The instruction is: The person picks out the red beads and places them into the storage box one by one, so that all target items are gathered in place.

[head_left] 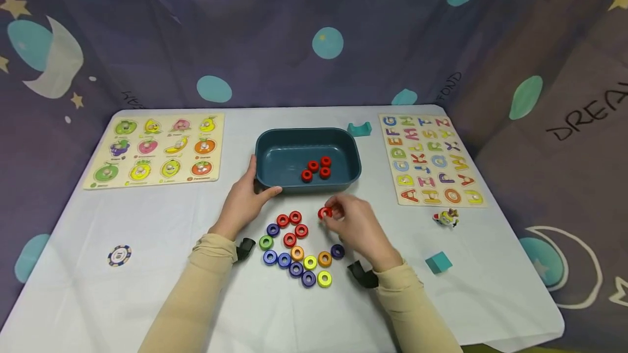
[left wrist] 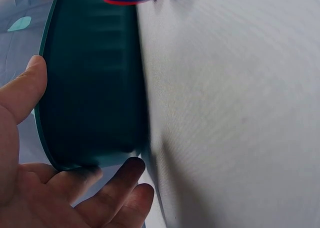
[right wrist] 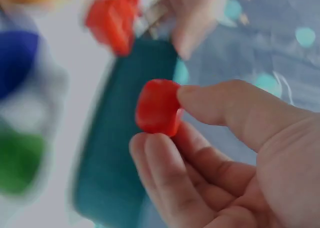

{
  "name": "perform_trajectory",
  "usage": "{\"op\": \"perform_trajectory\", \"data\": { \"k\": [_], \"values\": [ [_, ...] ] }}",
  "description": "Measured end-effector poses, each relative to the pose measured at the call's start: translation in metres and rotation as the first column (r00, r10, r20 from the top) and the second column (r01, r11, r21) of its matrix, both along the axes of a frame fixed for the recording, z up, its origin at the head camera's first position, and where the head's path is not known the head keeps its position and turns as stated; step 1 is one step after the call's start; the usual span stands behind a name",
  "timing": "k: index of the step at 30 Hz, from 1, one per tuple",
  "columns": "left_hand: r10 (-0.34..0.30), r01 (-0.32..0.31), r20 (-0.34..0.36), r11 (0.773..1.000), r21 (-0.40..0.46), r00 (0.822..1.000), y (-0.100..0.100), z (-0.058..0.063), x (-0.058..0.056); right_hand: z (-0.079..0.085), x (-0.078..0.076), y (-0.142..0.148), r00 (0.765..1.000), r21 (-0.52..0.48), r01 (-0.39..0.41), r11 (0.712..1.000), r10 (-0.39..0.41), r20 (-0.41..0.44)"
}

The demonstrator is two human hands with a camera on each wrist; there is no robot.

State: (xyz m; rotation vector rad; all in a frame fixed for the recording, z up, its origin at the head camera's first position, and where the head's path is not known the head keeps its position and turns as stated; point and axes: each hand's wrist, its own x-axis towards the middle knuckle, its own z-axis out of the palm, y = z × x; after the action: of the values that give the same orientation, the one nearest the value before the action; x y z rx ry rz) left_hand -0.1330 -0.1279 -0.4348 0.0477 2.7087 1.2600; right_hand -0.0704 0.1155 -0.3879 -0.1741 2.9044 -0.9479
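My right hand point(head_left: 358, 227) pinches a red ring point(head_left: 325, 213) between thumb and fingertips, just in front of the dark teal tray point(head_left: 275, 185). In the right wrist view, the pinched red ring point(right wrist: 159, 107) overlaps the tray's side. My left hand point(head_left: 245, 200) holds the tray's near left corner, its thumb along the front and fingers at the left side; in the left wrist view the thumb lies at the rim point(left wrist: 42, 113). Several red rings point(head_left: 313, 166) lie inside the tray, toward the right. Before it on the cloth are more rings: red point(head_left: 289, 239), blue point(head_left: 296, 269), green point(head_left: 266, 242), orange point(head_left: 325, 259) and yellow point(head_left: 324, 279).
A fruit puzzle board point(head_left: 157, 148) lies at left, an alphabet board point(head_left: 432, 159) at right. A teal curved block point(head_left: 360, 129) sits behind the tray's right end. Farther right are a small figurine point(head_left: 446, 218) and teal block point(head_left: 439, 262); a poker chip point(head_left: 120, 255) lies left.
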Motion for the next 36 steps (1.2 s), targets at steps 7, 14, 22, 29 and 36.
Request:
{"op": "perform_trajectory", "data": {
  "k": [7,14,22,29,36],
  "values": [
    [0.006,-0.006,0.007,1.0,0.0,1.0,0.001,-0.003,-0.001,0.023,-0.08,0.014,0.995,-0.002,0.013,1.0,-0.013,-0.097],
    [-0.005,0.006,0.029,1.0,-0.003,1.0,0.004,-0.005,0.0,0.004,-0.132,0.008,0.999,0.065,-0.04,0.997,0.04,0.008],
    [0.007,-0.007,0.006,1.0,-0.003,1.0,0.002,-0.002,0.0,0.0,-0.148,0.0,0.998,0.108,-0.053,0.993,0.048,0.042],
    [0.004,-0.004,0.013,1.0,-0.002,1.0,0.002,-0.002,0.0,0.002,-0.142,0.004,0.999,0.107,-0.037,0.994,0.036,0.02],
    [0.011,-0.011,0.005,1.0,-0.008,1.0,0.001,-0.003,0.0,0.016,-0.122,0.0,0.997,0.049,-0.067,0.997,0.069,-0.029]
  ]
}}
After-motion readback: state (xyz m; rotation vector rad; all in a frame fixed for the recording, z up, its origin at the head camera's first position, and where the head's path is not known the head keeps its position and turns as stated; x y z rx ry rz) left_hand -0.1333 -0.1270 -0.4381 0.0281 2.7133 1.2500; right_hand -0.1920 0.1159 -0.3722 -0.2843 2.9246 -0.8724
